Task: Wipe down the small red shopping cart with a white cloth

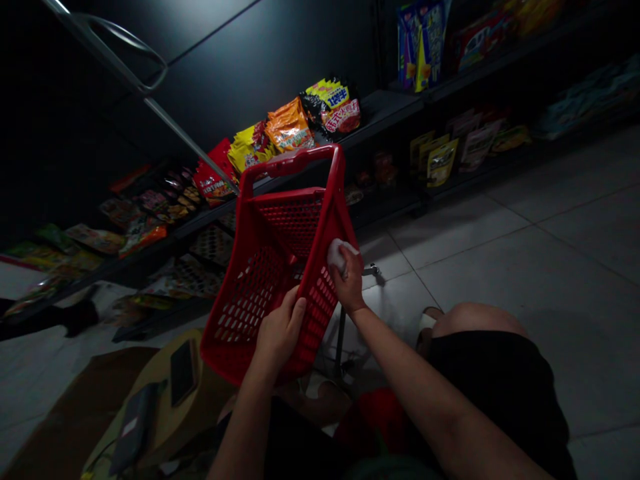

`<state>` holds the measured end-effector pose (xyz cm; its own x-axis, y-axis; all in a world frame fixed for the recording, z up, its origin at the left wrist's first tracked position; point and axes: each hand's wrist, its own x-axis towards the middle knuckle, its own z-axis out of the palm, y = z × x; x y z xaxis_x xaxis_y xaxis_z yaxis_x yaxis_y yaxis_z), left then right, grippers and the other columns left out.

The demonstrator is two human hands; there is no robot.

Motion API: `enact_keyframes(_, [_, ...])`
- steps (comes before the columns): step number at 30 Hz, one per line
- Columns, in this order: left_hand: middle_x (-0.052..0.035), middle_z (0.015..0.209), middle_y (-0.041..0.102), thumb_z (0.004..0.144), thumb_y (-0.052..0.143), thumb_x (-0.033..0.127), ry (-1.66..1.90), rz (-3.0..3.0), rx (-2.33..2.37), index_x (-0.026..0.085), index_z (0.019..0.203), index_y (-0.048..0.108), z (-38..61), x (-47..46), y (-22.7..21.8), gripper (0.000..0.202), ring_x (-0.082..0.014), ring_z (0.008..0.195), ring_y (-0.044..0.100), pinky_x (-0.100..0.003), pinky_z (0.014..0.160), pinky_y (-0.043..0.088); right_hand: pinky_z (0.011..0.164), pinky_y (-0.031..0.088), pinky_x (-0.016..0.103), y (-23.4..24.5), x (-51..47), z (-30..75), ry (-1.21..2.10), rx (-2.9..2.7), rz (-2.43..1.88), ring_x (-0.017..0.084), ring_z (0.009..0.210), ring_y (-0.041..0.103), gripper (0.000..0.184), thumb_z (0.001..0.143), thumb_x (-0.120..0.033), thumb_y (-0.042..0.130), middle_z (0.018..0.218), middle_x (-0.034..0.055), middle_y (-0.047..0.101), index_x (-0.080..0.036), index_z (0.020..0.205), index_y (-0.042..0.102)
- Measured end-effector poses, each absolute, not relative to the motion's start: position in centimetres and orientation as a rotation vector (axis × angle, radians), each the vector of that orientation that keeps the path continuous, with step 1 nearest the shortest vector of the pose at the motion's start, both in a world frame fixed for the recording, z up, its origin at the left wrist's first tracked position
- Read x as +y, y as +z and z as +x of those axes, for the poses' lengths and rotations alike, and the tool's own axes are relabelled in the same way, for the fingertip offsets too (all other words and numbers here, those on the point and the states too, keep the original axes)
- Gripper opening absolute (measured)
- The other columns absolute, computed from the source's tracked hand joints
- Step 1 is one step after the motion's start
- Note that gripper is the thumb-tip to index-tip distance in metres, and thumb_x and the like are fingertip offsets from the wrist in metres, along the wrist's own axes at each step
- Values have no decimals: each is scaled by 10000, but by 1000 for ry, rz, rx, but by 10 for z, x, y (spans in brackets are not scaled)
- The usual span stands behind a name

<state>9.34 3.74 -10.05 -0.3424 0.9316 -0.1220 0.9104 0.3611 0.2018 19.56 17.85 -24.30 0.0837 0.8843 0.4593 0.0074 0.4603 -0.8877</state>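
In front of me a red plastic shopping basket (260,293) with perforated walls stands tilted, its handle toward the shelves. My left hand (283,327) is closed over the near rim, thumb outside and fingers reaching inside. Pressed against the outer right wall is a white cloth (340,255), bunched up in my right hand (349,277). The fingers of that hand are curled over the cloth. Below the basket, part of a dark metal leg or frame (340,340) shows, mostly hidden.
Shelves with snack packets (290,127) run behind the basket. A metal pole (185,140) slants down from the upper left. At lower left, a round yellowish stool (170,413) carries a phone (183,372) and a dark power bank (134,427). Pale floor tiles (500,267) lie to the right.
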Motion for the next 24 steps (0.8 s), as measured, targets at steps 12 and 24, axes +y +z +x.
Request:
enact_keyframes(12, [-107, 1113, 741, 1016, 203, 501, 107, 1647, 2415, 236, 1451, 434, 92, 38, -103, 559, -309, 998, 710, -373, 814, 483, 1139, 323, 516, -249, 157, 192, 683, -1546, -861, 277, 1328, 412, 600, 908, -378, 583, 1390, 128, 502, -220, 1462, 415])
enact_keyframes(24, [-114, 1136, 738, 1012, 202, 509, 133, 1608, 2404, 245, 1451, 435, 91, 37, -102, 563, -323, 1008, 709, -393, 820, 485, 953, 484, 458, -302, 186, 212, 1026, -1223, -1067, 260, 1075, 584, 414, 848, -323, 520, 1150, 110, 612, -181, 1225, 616])
